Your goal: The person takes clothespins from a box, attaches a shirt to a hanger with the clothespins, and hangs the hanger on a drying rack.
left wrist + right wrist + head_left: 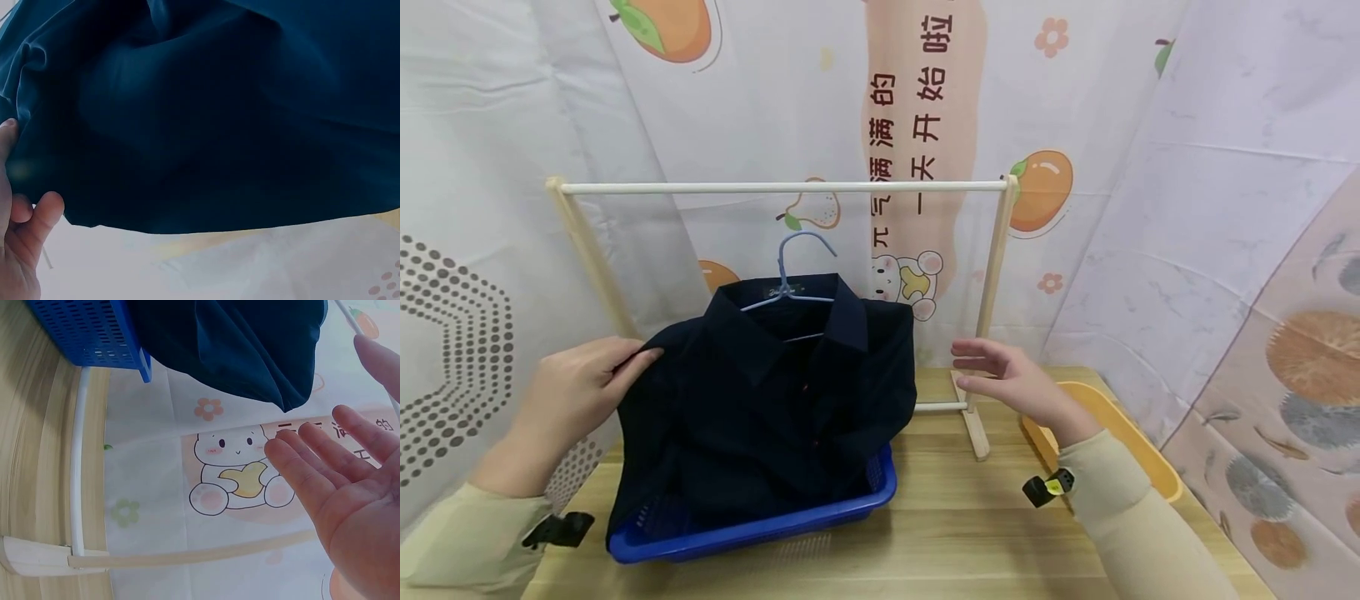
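A dark navy shirt (737, 417) with a collar hangs on a light blue hanger (785, 279), its lower part lying in a blue basket (760, 527). My left hand (580, 383) pinches the shirt's shoulder or sleeve edge at the left between thumb and fingers. In the left wrist view the dark cloth (200, 137) spreads out beside that hand's fingers. To the right of the shirt, my right hand (1003, 375) is held in the air with fingers extended, touching nothing. The right wrist view shows its palm (362, 519) apart from the cloth.
Behind the shirt stands a rack with a white top rail (775, 187) and wooden posts. A yellow basket (1120, 433) sits at the right on the wooden table (940, 533). Printed curtains (760, 100) enclose the back and sides.
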The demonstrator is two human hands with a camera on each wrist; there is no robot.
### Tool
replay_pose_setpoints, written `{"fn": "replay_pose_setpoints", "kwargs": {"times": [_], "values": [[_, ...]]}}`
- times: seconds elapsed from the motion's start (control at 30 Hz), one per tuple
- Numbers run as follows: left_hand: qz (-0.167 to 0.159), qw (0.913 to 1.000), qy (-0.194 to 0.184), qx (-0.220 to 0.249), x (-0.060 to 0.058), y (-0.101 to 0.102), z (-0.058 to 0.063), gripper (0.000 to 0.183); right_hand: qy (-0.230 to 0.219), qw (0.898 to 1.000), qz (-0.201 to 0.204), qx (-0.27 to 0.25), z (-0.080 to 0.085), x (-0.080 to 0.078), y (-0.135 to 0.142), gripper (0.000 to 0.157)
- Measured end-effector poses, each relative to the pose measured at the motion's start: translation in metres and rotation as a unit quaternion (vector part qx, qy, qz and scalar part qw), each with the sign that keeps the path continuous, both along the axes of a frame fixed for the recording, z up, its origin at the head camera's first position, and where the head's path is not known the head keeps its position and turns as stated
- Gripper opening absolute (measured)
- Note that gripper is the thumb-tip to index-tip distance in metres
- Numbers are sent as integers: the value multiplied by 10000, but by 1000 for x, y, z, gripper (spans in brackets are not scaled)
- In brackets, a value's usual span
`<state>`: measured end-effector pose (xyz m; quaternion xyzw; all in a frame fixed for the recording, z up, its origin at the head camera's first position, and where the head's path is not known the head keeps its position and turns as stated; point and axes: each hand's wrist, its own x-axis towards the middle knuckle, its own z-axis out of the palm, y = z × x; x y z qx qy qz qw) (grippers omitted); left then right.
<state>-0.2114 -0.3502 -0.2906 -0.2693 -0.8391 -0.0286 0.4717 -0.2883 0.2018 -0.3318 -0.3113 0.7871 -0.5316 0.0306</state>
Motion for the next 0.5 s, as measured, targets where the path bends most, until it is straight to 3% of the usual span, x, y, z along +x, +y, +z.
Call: {"fn": "replay_pose_setpoints", "kwargs": {"times": [0.23,0.5], "values": [[-67,10000,26,44,-7,7,1,53,38,9998,-38,-167,-3,0,9,56],[-106,9996,213,148,-13,14,1,58,93,9996,-127,-218,-4,-1,17,55]]}}
